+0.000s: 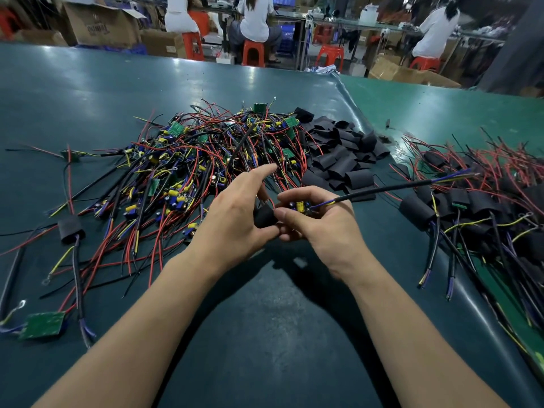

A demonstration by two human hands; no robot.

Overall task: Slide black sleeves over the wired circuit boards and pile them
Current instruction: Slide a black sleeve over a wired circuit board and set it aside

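My left hand (235,219) grips a black sleeve (264,217) at the middle of the table, index finger raised. My right hand (319,222) pinches a wired circuit board (301,207) with a yellow capacitor, its end at the sleeve's mouth; its black cable (391,188) sticks out to the right. Behind the hands lies a big tangle of unsleeved boards (188,160) with red, black and yellow wires. Loose black sleeves (338,154) are heaped right of it. Sleeved boards (471,204) are piled at the right.
One sleeved board (70,229) and a bare green board (44,325) lie at the left on the dark green mat (265,334). The mat's raised edge (368,125) runs along the right. People on red stools and cardboard boxes are beyond the table's far edge.
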